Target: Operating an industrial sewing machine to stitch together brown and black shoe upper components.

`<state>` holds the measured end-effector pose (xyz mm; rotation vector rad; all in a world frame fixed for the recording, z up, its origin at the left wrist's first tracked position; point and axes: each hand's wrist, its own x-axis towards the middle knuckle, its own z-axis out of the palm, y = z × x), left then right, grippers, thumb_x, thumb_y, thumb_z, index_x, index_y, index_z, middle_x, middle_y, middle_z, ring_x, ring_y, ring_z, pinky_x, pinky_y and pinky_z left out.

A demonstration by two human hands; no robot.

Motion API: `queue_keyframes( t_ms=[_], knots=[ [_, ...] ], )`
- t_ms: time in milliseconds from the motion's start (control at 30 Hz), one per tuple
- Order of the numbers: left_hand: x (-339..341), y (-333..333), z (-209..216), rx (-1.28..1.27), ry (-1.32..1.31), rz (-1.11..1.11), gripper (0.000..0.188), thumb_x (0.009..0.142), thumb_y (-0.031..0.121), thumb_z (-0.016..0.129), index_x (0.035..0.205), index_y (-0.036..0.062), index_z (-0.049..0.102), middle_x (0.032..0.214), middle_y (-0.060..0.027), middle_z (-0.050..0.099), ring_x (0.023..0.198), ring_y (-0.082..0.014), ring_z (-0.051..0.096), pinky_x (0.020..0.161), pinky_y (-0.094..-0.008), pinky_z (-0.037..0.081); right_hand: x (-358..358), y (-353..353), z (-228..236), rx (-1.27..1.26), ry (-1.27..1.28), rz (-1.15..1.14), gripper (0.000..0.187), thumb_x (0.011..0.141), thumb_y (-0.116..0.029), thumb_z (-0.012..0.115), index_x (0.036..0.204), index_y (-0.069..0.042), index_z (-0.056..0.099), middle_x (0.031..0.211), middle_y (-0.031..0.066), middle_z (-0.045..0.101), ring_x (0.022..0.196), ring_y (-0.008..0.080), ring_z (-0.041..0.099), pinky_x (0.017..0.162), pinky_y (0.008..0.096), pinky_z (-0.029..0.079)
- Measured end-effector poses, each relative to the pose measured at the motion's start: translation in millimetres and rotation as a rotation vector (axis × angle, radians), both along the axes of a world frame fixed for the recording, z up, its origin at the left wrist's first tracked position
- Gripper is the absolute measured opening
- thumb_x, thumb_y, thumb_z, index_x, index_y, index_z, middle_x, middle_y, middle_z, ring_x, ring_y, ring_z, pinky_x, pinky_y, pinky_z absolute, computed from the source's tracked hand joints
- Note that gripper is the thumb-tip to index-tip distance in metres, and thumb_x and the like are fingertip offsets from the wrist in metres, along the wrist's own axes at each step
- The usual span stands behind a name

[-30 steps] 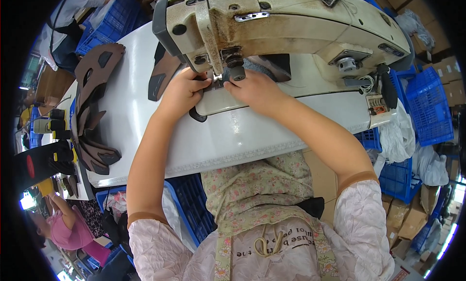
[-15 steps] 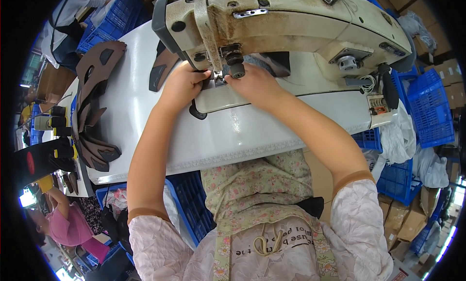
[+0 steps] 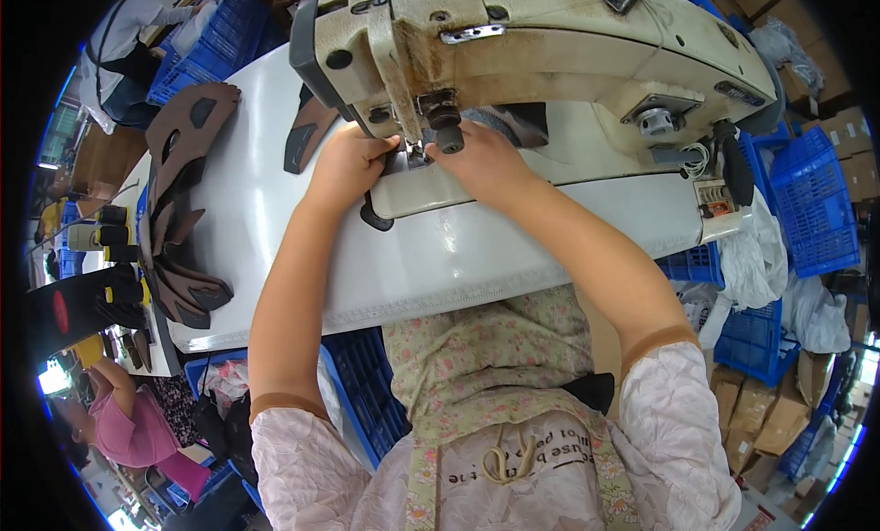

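The dark shoe piece (image 3: pixel 378 212) sits mid-seam, it seems, under the sewing machine (image 3: pixel 550 45), your left hand (image 3: pixel 346 164) and right hand (image 3: pixel 484 161) pinching it with closed fingers, a stack of cut pieces (image 3: pixel 179 201) waiting on the counter (image 3: pixel 458 256).

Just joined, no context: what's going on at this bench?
A person sits at a cream sewing machine on a white table. Both hands, left hand and right hand, press a dark workpiece flat at the needle area. A stack of brown cut pieces lies on the table's left side.
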<state>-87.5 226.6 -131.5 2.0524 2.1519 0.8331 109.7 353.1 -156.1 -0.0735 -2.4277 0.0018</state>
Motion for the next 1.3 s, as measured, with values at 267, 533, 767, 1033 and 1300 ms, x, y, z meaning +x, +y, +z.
queue_keyframes(
  t_ms=[267, 533, 767, 1033, 1300],
  knots=[
    [1.2, 0.1, -1.2, 0.042, -0.009, -0.016, 0.026, 0.079, 0.0, 0.066, 0.102, 0.0083, 0.076, 0.097, -0.0125, 0.07, 0.091, -0.0313, 0.067, 0.08, -0.0377, 0.053, 1.2, 2.4, -2.4, -0.145, -0.198, -0.019, 0.017, 0.095, -0.022, 0.059, 0.105, -0.01, 0.067, 0.096, 0.0131, 0.062, 0.093, 0.0328, 0.062, 0.078, 0.0454, 0.052],
    [-1.7, -0.1, -4.0, 0.037, 0.037, -0.018, 0.028, 0.077, 0.0, 0.067, 0.102, 0.0085, 0.076, 0.094, -0.0145, 0.07, 0.088, -0.0332, 0.066, 0.077, -0.0404, 0.053, 0.7, 0.8, -1.9, -0.204, -0.127, 0.018, 0.012, 0.084, -0.016, 0.061, 0.09, -0.007, 0.065, 0.094, 0.0098, 0.061, 0.095, 0.0294, 0.06, 0.079, 0.0416, 0.053],
    [-5.0, 1.9, -8.6, 0.065, 0.021, -0.036, 0.029, 0.075, -0.001, 0.067, 0.102, 0.0086, 0.076, 0.09, -0.0165, 0.07, 0.086, -0.0354, 0.066, 0.075, -0.0417, 0.052, 0.2, 3.2, -4.4, -0.162, -0.083, 0.038, 0.01, 0.075, -0.01, 0.061, 0.083, -0.005, 0.065, 0.097, 0.0065, 0.062, 0.1, 0.0255, 0.06, 0.083, 0.0366, 0.055],
    [-7.0, 1.4, -8.4, 0.044, 0.024, -0.048, 0.031, 0.074, -0.001, 0.067, 0.102, 0.008, 0.076, 0.094, -0.0169, 0.07, 0.089, -0.0358, 0.065, 0.079, -0.042, 0.052, 0.6, 2.3, -2.5, -0.195, -0.087, 0.041, 0.01, 0.075, -0.009, 0.06, 0.083, -0.005, 0.064, 0.097, 0.0068, 0.061, 0.101, 0.0262, 0.059, 0.086, 0.0378, 0.053],
    [-4.6, 0.5, -5.9, 0.045, 0.009, -0.04, 0.038, 0.07, -0.005, 0.064, 0.103, 0.0082, 0.076, 0.095, -0.0168, 0.069, 0.091, -0.0357, 0.065, 0.08, -0.0416, 0.052, 0.4, 0.0, -2.4, -0.225, -0.074, 0.011, 0.009, 0.075, -0.009, 0.06, 0.083, -0.005, 0.064, 0.096, 0.0066, 0.06, 0.101, 0.026, 0.059, 0.086, 0.0377, 0.054]
  ],
)
